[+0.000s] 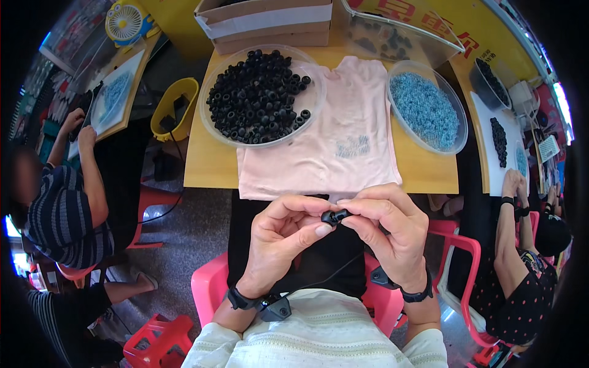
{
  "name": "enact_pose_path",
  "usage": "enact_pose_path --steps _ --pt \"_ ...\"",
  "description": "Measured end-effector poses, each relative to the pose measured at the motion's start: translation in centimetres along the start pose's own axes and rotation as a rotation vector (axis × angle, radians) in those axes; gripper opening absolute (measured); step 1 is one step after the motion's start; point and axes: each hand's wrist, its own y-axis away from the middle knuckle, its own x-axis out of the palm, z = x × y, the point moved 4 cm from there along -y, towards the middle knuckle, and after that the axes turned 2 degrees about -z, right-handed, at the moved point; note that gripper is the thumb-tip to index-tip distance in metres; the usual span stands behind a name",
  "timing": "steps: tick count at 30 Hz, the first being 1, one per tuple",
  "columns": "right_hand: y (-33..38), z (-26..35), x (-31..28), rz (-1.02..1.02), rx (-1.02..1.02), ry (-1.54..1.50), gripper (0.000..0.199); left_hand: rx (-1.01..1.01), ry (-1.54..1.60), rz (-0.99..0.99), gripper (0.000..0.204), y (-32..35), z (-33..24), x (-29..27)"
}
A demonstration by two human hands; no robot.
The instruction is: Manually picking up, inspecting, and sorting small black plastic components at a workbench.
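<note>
Just in front of the table edge, my left hand (279,236) pinches a small rounded black part (328,218) between thumb and fingers. My right hand (392,230) meets it from the other side, its thumb and forefinger closed on a smaller black piece (340,214). The two black pieces touch; whether they are joined I cannot tell. Beyond my hands a pale pink cloth (294,165) covers part of the table. On it is a small bluish-grey patch (352,146), loose bits or a print. A round clear tray (311,116) of hollow black parts (257,95) overlaps the cloth.
A clear tray (461,138) of tiny light-blue pieces (424,109) stands at the right. Behind are a cardboard box (264,34) and a clear bin (405,27). A yellow bucket (191,92) stands left. People work at tables on both sides; a pink chair (208,285) surrounds me.
</note>
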Motion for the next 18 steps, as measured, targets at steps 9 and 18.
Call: enact_pose_path --steps 9,18 --pt "-0.1 0.0 0.2 0.021 -0.078 0.024 0.023 -0.014 0.041 0.023 0.022 0.2 0.3 -0.2" --pt "0.1 -0.9 0.3 0.090 -0.029 -0.116 0.020 -0.048 0.079 0.021 0.021 0.2 0.6 -0.5"
